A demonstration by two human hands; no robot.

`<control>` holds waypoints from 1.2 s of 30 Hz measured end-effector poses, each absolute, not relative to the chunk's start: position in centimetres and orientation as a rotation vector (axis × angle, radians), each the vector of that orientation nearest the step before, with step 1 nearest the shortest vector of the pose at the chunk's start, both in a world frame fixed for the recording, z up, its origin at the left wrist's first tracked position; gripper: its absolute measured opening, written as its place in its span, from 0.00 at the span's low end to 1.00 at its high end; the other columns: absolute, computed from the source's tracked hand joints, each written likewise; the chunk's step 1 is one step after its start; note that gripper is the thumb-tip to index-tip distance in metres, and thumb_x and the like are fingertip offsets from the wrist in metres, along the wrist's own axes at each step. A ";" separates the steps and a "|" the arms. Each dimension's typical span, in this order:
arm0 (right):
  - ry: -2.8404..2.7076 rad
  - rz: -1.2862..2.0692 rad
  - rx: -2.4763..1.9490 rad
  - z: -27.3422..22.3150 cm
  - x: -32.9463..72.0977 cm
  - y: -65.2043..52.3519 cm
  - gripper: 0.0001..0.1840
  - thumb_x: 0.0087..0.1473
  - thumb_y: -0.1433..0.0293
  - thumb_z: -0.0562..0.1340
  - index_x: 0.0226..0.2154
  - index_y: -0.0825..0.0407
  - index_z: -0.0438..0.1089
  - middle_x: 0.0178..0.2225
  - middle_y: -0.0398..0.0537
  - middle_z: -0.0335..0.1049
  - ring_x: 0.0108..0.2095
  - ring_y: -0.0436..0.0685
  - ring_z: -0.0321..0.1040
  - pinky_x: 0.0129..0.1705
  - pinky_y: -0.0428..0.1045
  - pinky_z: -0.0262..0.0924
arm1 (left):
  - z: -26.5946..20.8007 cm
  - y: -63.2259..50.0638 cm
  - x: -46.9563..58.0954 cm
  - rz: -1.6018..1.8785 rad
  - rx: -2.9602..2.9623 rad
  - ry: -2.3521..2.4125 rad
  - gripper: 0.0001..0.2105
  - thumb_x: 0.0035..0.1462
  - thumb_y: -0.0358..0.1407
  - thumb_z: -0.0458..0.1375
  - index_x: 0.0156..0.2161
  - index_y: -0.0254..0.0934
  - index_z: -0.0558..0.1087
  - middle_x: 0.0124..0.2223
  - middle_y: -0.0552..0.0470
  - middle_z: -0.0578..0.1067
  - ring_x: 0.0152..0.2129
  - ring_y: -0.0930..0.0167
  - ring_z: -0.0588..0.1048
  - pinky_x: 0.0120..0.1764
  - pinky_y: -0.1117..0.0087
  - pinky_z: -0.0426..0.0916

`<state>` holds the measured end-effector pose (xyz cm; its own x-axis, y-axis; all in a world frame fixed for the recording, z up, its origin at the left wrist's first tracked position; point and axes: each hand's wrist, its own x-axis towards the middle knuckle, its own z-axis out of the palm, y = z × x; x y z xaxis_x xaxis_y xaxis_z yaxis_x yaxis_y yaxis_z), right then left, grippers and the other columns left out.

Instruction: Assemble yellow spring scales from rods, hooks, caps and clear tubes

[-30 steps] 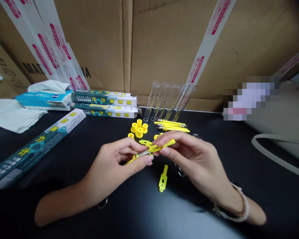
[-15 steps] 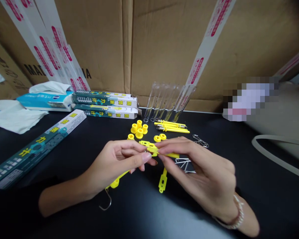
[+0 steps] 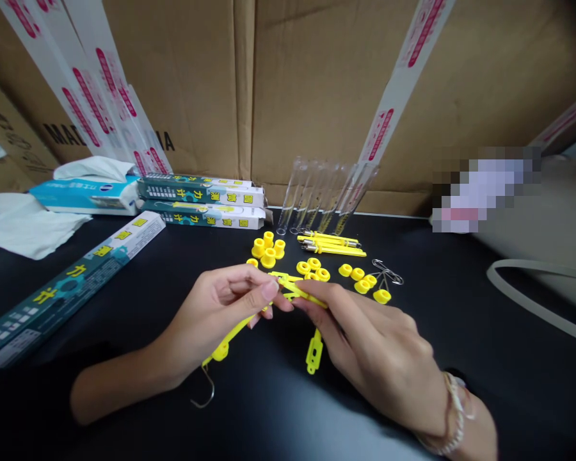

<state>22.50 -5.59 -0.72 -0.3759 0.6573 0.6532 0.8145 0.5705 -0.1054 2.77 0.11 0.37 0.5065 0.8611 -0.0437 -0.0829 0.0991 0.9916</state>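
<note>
Both hands meet above the table. My right hand [image 3: 384,358] pinches a yellow plastic strip [image 3: 312,296] between thumb and fingers. My left hand [image 3: 230,307] is closed at the strip's left end, thumb against fingers; what lies between those fingertips is hidden. Other yellow pieces overlap behind the fingertips, so their outlines are hard to separate. Below my left hand lies a yellow rod [image 3: 233,333] with a round cap and a wire hook [image 3: 212,392] at its lower end. Another yellow strip [image 3: 313,352] with a slotted end sticks out beside my right hand.
Yellow caps [image 3: 268,258], yellow rings [image 3: 322,274] and smaller yellow plugs [image 3: 362,286] lie beyond the hands. Wire hooks [image 3: 386,272], yellow rods with springs [image 3: 331,243] and clear tubes [image 3: 312,198] are farther back. Printed boxes [image 3: 201,214] and a tissue pack [image 3: 86,194] stand left.
My right hand has shifted down and tilted, uncovering more rings and the small plugs. My left fingertips have moved slightly left and up. The hooked rod has stayed in place.
</note>
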 end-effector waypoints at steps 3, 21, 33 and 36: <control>-2.154 -0.304 -1.146 -0.6 22.2 -5.7 0.06 0.65 0.75 0.59 0.44 0.55 0.69 0.35 0.50 0.80 0.28 0.54 0.77 0.29 0.49 0.64 | 0.3 0.1 2.7 0.818 1.241 0.740 0.10 0.57 0.40 0.66 0.31 0.34 0.76 0.30 0.52 0.79 0.24 0.77 0.71 0.27 0.81 0.66; -2.039 0.178 -1.251 0.3 20.8 -6.9 0.12 0.66 0.75 0.54 0.32 0.54 0.68 0.20 0.38 0.62 0.16 0.47 0.53 0.22 0.47 0.49 | 0.2 -0.3 2.7 0.824 1.380 0.722 0.02 0.60 0.30 0.62 0.36 0.33 0.77 0.30 0.53 0.79 0.26 0.78 0.74 0.27 0.82 0.66; -1.577 1.274 -1.313 1.6 21.0 -6.7 0.19 0.66 0.59 0.55 0.30 0.52 0.72 0.19 0.36 0.53 0.18 0.45 0.45 0.17 0.44 0.39 | 0.4 0.0 2.7 0.827 1.369 0.685 0.02 0.58 0.29 0.64 0.35 0.35 0.80 0.28 0.55 0.78 0.23 0.79 0.72 0.27 0.82 0.66; -1.301 1.655 -1.191 1.7 20.9 -6.5 0.20 0.64 0.56 0.58 0.28 0.53 0.69 0.18 0.34 0.47 0.17 0.44 0.39 0.17 0.43 0.34 | 0.6 0.0 2.8 0.831 1.341 0.668 0.01 0.55 0.31 0.68 0.34 0.35 0.82 0.29 0.55 0.78 0.24 0.80 0.72 0.28 0.83 0.66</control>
